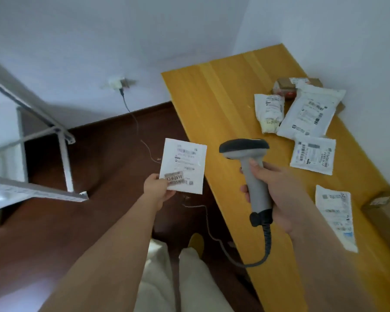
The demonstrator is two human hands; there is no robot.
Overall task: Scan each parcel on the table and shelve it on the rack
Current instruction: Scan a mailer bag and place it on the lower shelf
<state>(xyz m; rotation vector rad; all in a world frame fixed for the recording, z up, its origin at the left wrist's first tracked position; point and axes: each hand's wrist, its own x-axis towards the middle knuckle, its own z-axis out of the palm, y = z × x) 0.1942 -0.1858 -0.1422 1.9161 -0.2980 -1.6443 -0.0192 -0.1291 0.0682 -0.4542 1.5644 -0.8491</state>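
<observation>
Yellow wooden table [214,104] on the right against a white wall, dark brown floor [99,154] beside it, grey metal rack [61,140] on the left with a wall socket [119,83] and cable past it. On the table: several white parcels, one large mailer [311,113], a smaller rolled one [269,113] just left of it, a flat one [312,154] nearer, another [336,218] nearest the table's near end, plus small brown boxes [284,86] at the far end. Left hand [159,188] pinches the lower left corner of a white parcel [185,165], held up over the floor, between rack and table, label facing the camera. Right hand [273,190] has fingers wrapped tight round the grey handle of the barcode scanner [250,167], its dark head above the table edge. Label print mostly blurred; a sticker reads something like "3-6-2610".
</observation>
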